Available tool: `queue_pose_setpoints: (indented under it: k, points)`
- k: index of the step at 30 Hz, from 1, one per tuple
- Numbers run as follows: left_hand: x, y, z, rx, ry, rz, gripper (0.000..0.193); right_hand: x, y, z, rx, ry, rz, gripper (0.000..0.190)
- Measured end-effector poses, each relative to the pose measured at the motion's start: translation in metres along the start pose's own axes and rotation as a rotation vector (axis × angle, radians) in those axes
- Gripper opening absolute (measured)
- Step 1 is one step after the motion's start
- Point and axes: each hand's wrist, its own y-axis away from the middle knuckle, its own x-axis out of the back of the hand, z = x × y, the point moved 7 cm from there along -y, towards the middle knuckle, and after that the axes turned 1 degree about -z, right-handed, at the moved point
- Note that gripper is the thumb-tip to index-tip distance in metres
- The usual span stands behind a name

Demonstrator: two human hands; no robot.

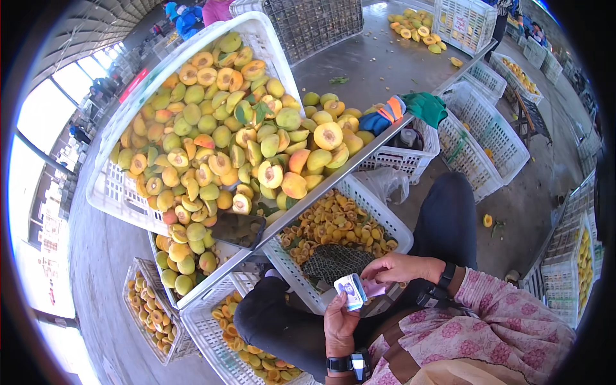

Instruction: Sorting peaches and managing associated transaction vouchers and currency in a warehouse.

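Note:
A small folded bundle of banknotes [351, 291] is in my left hand [340, 321], its thumb pressed over the pale blue-white notes. My right hand [405, 267] reaches in from the other side, with its fingertips at a pink banknote [374, 288] that sticks out of the bundle. Just beyond both hands, a dark mesh-textured cloth or bag [341, 263] lies on small orange-brown fruit pieces [332, 216] in a white plastic crate [403, 234]. A dark smartphone [239, 229] rests at the edge of the metal table, beside whole and halved apricot-like fruit [211, 130].
A large tilted white crate [285, 57] spills fruit over the metal table [332, 72]. Blue-and-orange gloves [382, 117] and a green glove or cloth [425, 109] lie at its edge. White crates [486, 130] stand right; a fruit-filled crate [202, 315] stands by my left leg. People work in the background.

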Motion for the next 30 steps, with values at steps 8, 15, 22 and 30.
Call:
queue_pose_setpoints:
  k: [8,15,22,30]
  points:
    - [-0.009,0.0,-0.004,0.036,0.015,-0.056,0.029,-0.002,0.001,-0.011,0.334,0.462,0.059,0.027]
    - [-0.031,0.019,0.025,-0.304,-0.132,-0.118,0.045,0.02,0.014,-0.016,0.294,0.716,0.458,0.014]
    - [-0.069,0.012,0.021,-0.354,-0.949,-0.147,0.02,-0.004,0.019,-0.026,0.523,0.853,0.406,0.01]
    - [-0.072,0.026,0.019,-0.468,-1.132,-0.178,0.013,0.02,0.006,0.039,-0.049,-0.176,0.378,0.012]
